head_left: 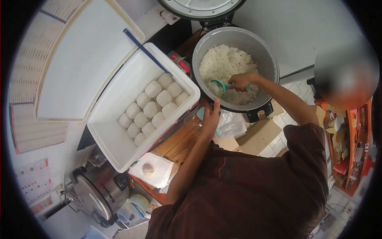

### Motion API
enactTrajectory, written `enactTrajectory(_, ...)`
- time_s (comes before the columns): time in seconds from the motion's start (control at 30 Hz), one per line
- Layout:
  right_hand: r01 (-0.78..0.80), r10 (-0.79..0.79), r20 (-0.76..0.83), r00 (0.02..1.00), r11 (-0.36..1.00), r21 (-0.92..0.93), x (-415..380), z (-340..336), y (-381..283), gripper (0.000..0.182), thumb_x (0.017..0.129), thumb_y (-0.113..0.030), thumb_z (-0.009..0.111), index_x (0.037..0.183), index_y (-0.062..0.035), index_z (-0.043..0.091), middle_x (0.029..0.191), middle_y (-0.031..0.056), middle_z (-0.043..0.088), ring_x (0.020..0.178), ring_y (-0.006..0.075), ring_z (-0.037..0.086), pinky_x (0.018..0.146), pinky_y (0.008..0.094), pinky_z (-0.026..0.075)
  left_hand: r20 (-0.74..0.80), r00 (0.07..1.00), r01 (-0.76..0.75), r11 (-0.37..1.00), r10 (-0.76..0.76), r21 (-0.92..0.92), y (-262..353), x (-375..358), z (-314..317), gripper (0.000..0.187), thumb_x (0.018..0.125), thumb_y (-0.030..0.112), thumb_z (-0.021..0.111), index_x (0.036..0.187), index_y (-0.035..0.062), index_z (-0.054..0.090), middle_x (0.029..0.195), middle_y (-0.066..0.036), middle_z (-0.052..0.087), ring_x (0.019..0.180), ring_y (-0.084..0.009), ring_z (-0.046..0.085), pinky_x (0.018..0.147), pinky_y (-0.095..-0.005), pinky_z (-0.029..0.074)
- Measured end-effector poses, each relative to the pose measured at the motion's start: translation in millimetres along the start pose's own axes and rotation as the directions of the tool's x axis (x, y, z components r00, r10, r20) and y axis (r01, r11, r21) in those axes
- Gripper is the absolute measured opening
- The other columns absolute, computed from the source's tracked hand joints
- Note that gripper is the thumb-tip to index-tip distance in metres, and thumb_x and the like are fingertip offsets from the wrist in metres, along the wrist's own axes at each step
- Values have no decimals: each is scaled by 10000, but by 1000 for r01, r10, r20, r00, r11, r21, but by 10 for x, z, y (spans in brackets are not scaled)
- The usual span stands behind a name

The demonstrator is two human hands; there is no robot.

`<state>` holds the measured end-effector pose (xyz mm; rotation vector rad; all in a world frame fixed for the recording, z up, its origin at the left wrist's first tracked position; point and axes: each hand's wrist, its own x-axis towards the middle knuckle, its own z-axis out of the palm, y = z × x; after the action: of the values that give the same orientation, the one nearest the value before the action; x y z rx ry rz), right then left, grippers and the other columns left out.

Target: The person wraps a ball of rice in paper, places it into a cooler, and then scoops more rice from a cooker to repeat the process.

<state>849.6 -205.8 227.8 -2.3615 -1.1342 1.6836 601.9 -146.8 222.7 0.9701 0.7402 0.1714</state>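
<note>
My right hand (241, 82) is closed around the handle of a turquoise scoop (225, 86), whose bowl digs into the cooked rice (227, 59) in the deep grey pot (269, 59). Some rice (216, 89) sits in the scoop's bowl. Just outside the pot's near rim is my left hand (211, 119), its fingers curled around a light blue utensil (201, 113) that shows on both sides of the palm. Most of that utensil is hidden by the hand.
Left of the pot stands an open white cooler box (104, 131) with several rounded white bundles (150, 109) inside. White paper sheets (159, 175) bearing a small pale lump lie on a wooden board (179, 145). A rice cooker (99, 191) stands lower left; orange shelves (354, 159) are at right.
</note>
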Motion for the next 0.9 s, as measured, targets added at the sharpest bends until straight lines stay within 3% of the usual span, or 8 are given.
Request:
enactTrajectory(0.13,-130,38,-188,981,854,-503,181,-109,-237,387,959,-351,551,936,14,677,834,90,697,733,225,657,748,383,528,140,986,70,991,-86,118,-115,-174,-735,589,990,434,539,1386,9,439,1308,-135,534,1231,-237,516,1000,-391,470)
enactTrajectory(0.2,49,-452,-613,649,828,-559,11,-137,-324,283,922,-277,605,883,-7,683,813,45,684,788,179,646,790,364,511,234,965,77,979,-120,188,-17,-579,-1235,515,990,406,555,1322,14,534,1193,-118,630,1144,-217,590,953,-364,492)
enactTrajectory(0.37,884,-827,-316,465,414,217,-995,598,-2160,143,750,-1,778,791,-42,647,823,39,651,747,141,610,702,294,486,-124,992,66,862,-4,502,-425,-1789,-2399,266,969,256,612,1129,46,647,975,-83,694,917,-173,659,827,-319,518)
enactTrajectory(0.47,887,-951,80,300,309,343,-560,1758,-3096,225,777,-140,809,755,-29,614,778,16,635,710,110,580,640,272,460,-431,892,112,861,133,497,-787,-2314,-2856,256,973,247,606,1106,32,643,991,-87,690,935,-170,657,838,-319,520)
enactTrajectory(0.6,663,-862,183,473,485,571,1124,3824,-3744,165,871,-195,678,855,-35,716,767,88,703,734,166,657,677,317,511,-615,748,47,906,248,421,-1350,-2830,-3221,289,956,254,631,1108,9,622,997,-111,696,905,-213,678,804,-340,537)
enactTrajectory(0.7,810,-829,105,549,558,178,2149,4747,-3952,247,925,-157,619,1074,33,666,1048,174,683,948,214,654,823,354,526,-695,670,20,929,262,369,-1454,-3195,-3253,308,954,268,632,1124,12,621,1002,-129,695,917,-222,681,807,-346,537)
enactTrajectory(0.77,707,-901,-288,325,434,-559,2459,5060,-4033,357,906,-149,617,1186,74,614,1350,266,515,1284,330,491,1053,440,417,-740,630,79,928,236,363,-1500,-3456,-3278,329,952,285,636,1136,14,619,1017,-140,692,928,-234,684,808,-346,532)
enactTrajectory(0.9,542,-894,-212,394,413,-732,2550,4973,-4114,357,826,-133,665,1115,76,655,1498,263,348,1457,391,208,1167,472,276,-773,590,41,948,232,316,-1726,-3805,-3489,338,944,274,644,1147,5,618,1021,-152,687,919,-240,684,800,-350,533)
